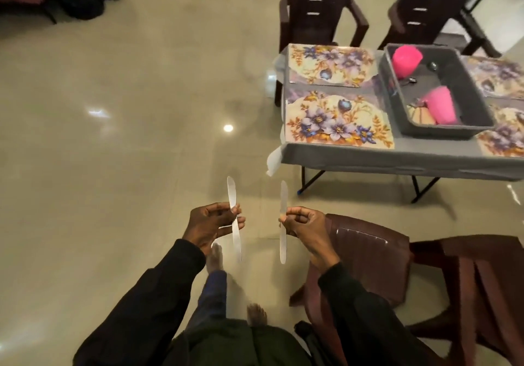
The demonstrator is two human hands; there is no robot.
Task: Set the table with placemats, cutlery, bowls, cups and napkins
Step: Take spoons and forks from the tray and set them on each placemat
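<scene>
Two pieces of cutlery, knives by the look of them through the blur. The left knife (231, 192) is pinched mid-length in the left hand (215, 224), the right knife (283, 195) likewise in the right hand (300, 222). Both point away, forearms level in front. The table (397, 158) sits ahead-right, well apart, and the right grip is nearer the near placemat (337, 122).

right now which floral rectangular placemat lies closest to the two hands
The floral rectangular placemat at the near left corner of the grey table; the other three lie farther back or beyond the dark grey plastic tub.
</scene>
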